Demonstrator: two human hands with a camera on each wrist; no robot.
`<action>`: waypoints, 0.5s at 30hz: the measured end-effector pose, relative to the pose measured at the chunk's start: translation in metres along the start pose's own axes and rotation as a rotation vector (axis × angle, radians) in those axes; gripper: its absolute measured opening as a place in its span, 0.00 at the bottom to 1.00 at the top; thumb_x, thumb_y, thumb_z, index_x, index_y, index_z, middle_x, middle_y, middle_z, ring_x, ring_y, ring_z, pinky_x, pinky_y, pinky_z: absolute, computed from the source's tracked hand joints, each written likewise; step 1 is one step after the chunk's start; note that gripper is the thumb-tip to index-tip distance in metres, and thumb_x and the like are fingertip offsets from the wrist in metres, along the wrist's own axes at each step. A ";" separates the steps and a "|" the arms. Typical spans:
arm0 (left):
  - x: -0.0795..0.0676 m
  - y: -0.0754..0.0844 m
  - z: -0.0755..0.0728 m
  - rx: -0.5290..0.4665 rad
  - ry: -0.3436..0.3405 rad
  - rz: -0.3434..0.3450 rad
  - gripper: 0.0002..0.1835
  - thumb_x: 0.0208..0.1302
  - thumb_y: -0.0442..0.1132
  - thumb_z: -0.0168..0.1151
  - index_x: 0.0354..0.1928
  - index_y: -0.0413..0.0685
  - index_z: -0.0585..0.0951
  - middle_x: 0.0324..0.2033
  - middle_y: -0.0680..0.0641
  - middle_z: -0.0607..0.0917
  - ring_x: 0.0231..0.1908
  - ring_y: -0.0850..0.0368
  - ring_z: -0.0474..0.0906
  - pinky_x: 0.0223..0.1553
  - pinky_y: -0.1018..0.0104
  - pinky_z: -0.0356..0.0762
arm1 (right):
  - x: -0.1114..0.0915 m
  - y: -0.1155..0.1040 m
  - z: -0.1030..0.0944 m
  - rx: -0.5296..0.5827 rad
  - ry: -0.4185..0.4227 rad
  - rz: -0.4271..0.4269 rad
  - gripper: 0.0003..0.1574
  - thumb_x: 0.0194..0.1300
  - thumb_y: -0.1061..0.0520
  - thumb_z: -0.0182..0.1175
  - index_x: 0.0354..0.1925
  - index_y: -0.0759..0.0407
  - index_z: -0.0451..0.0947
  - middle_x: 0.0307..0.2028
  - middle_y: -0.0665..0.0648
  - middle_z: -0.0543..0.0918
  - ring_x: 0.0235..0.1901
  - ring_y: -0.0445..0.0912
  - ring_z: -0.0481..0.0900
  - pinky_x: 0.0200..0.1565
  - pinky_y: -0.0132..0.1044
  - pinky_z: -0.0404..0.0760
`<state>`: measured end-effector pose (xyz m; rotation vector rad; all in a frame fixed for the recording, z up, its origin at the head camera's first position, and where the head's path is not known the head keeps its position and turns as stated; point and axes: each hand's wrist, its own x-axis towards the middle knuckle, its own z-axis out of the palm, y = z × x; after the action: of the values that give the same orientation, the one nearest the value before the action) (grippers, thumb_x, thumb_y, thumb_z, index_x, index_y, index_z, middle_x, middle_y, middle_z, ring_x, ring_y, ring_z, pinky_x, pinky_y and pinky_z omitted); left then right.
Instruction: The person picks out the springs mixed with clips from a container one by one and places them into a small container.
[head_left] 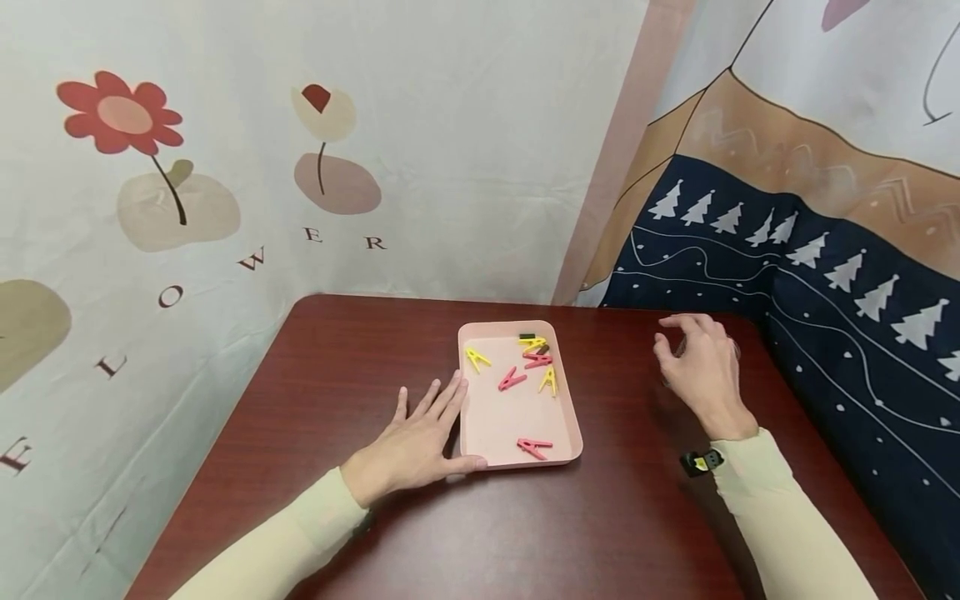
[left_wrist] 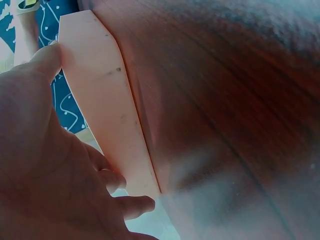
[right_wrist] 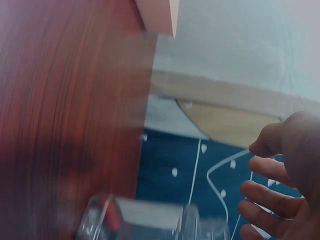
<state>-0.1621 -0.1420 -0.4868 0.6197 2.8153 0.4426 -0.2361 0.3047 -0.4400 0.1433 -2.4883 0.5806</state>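
A shallow pink tray [head_left: 491, 425] lies on the table with several small clips in it. My left hand [head_left: 408, 446] rests with spread, fairly straight fingers against the tray's left side, the thumb at its near corner; the left wrist view shows them along the tray wall [left_wrist: 102, 80]. Pink clips, one at the near end [head_left: 533, 447] and one mid-tray [head_left: 512, 379], lie with yellow clips [head_left: 477, 359] and dark pieces [head_left: 527, 337]. Off to the right, my right hand [head_left: 701, 367] hovers with loosely bent fingers, holding nothing visible. Below it stands a clear plastic container [right_wrist: 187, 225] with something red inside.
The dark red-brown table [head_left: 615, 517] ends at a pale flower-printed cloth [head_left: 465, 208] behind. A navy cloth with white trees [head_left: 847, 367] hangs along the right edge. A wristband [head_left: 701, 462] is on my right wrist.
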 end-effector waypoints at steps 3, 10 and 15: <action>0.000 0.001 0.000 0.000 0.005 0.000 0.70 0.71 0.86 0.62 0.98 0.52 0.46 0.98 0.49 0.42 0.96 0.33 0.47 0.89 0.14 0.37 | 0.002 -0.008 0.007 0.003 -0.028 -0.032 0.17 0.78 0.60 0.71 0.59 0.66 0.91 0.61 0.75 0.89 0.57 0.72 0.84 0.58 0.72 0.83; -0.001 0.001 0.001 0.014 0.015 0.003 0.70 0.72 0.86 0.62 0.98 0.52 0.47 0.98 0.49 0.43 0.96 0.33 0.47 0.89 0.13 0.38 | 0.006 -0.027 0.021 0.035 -0.114 -0.055 0.18 0.78 0.59 0.72 0.60 0.66 0.91 0.62 0.74 0.89 0.61 0.72 0.85 0.61 0.71 0.86; -0.001 0.001 0.002 0.015 0.014 -0.002 0.70 0.72 0.86 0.63 0.98 0.52 0.46 0.98 0.49 0.42 0.96 0.33 0.47 0.89 0.14 0.38 | 0.011 -0.048 0.028 0.077 -0.219 -0.006 0.19 0.79 0.58 0.72 0.63 0.64 0.91 0.67 0.73 0.87 0.65 0.70 0.85 0.67 0.71 0.88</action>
<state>-0.1604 -0.1409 -0.4876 0.6196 2.8350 0.4280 -0.2490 0.2492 -0.4367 0.2569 -2.6754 0.6912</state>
